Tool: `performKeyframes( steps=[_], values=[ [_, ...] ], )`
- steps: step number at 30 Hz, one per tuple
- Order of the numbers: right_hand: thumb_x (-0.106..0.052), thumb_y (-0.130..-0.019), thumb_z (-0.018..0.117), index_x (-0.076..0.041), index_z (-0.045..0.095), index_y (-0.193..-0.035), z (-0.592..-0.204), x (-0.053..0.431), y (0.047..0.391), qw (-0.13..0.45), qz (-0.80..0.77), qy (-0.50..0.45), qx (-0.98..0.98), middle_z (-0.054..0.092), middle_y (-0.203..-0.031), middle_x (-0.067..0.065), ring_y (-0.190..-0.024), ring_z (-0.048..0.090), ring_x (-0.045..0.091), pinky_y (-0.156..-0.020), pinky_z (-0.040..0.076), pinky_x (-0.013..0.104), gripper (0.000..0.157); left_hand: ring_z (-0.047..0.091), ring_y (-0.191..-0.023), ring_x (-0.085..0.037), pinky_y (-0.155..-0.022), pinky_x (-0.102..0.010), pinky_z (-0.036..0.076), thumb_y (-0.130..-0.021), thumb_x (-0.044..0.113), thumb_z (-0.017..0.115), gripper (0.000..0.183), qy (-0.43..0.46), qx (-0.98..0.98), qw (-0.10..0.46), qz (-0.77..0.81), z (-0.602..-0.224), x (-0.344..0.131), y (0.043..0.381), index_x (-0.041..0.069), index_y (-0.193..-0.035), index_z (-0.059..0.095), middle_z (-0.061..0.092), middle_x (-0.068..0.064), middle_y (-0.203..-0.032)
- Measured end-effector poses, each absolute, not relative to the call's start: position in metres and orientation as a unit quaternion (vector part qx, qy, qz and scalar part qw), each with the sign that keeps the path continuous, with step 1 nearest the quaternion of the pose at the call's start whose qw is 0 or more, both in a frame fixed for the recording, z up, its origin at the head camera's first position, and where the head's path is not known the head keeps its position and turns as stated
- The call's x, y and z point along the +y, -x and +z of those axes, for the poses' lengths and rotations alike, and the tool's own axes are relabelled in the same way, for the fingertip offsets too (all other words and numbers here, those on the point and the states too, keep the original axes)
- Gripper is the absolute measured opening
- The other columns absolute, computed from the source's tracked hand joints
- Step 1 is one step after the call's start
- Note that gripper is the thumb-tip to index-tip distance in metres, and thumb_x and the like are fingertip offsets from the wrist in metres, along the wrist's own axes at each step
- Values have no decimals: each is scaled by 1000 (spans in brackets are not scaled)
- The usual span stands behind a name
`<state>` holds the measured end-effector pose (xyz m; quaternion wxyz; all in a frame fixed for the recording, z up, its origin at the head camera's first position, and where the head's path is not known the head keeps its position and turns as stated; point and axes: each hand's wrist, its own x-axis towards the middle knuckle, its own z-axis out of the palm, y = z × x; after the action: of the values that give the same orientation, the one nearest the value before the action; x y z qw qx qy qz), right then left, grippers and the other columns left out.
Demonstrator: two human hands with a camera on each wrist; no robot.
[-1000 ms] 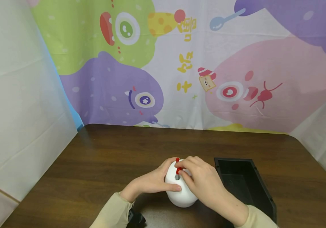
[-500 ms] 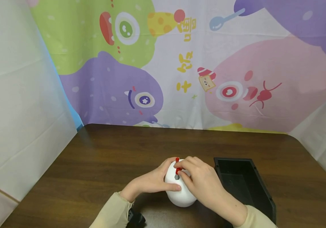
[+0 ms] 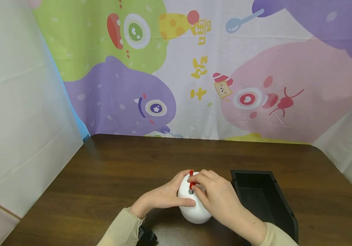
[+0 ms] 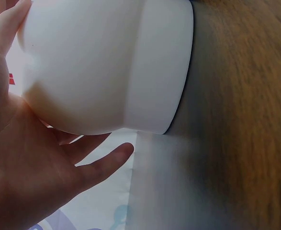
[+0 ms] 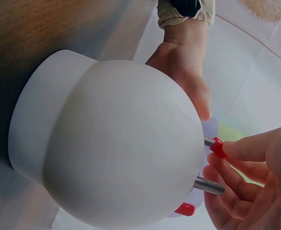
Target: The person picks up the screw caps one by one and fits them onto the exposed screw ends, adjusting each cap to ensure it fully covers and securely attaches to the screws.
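The left hand (image 3: pixel 165 196) grips a white dome (image 3: pixel 194 217) well short of the worktop's (image 3: pixel 117 164) far edge. The right hand (image 3: pixel 217 191) pinches a red cap (image 5: pixel 218 148) on an upward-pointing threaded stud (image 5: pixel 208 141).

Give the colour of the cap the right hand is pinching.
The cap is red, seen best in the right wrist view.

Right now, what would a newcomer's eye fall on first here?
Probably the cartoon-printed fabric curtain behind the dark brown wood-grain table. Next, the rounded white object on the table: the left hand grips it, the right hand pinches a red cap on its threaded metal stud. A black rectangular tray lies to the right.
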<state>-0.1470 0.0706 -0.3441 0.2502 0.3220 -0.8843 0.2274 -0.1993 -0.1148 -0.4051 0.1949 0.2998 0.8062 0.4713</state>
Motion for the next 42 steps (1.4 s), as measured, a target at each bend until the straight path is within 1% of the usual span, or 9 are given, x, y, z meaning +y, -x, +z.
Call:
performKeyframes(
  steps=[3,10,16,19,29,42],
  values=[
    [-11,-76,72,-17,67,-90,-344,70,147,251,229,-322,-884,62,-85,-8,-77,57,6,-62,49,23,16,43,-116,-12,-91,-29,39,-78,44,67,83,-298,806,196,472,-405,-115,199,26,-141,15,28,2,-137],
    [-10,-75,73,-17,67,-89,-345,71,147,254,233,-321,-882,62,-85,-8,-77,57,6,-61,49,22,16,42,-117,-13,-91,-30,38,-78,46,67,86,-295,809,197,468,-405,-115,199,24,-142,14,27,1,-138],
    [-10,-76,72,-17,67,-88,-346,71,147,250,235,-319,-883,63,-85,-8,-76,57,5,-61,49,22,16,42,-116,-12,-90,-29,39,-79,45,67,83,-295,804,203,475,-406,-115,200,31,-140,14,27,2,-137],
    [-10,-76,72,-18,67,-88,-346,71,147,249,236,-319,-884,63,-85,-8,-76,57,5,-61,48,22,15,42,-116,-12,-90,-29,39,-79,44,67,81,-297,802,202,477,-407,-115,200,33,-139,14,28,2,-137],
    [-10,-76,72,-18,67,-88,-347,71,147,249,234,-318,-884,63,-86,-9,-78,58,5,-63,49,24,16,42,-116,-12,-91,-29,39,-79,45,67,83,-299,801,204,477,-405,-115,199,31,-140,13,25,2,-139],
    [-9,-74,73,-18,67,-86,-352,70,147,258,226,-317,-884,62,-85,-10,-78,56,6,-62,49,24,16,42,-116,-12,-90,-29,40,-79,44,67,80,-301,799,201,481,-406,-115,199,33,-139,15,26,3,-138]
  ],
)
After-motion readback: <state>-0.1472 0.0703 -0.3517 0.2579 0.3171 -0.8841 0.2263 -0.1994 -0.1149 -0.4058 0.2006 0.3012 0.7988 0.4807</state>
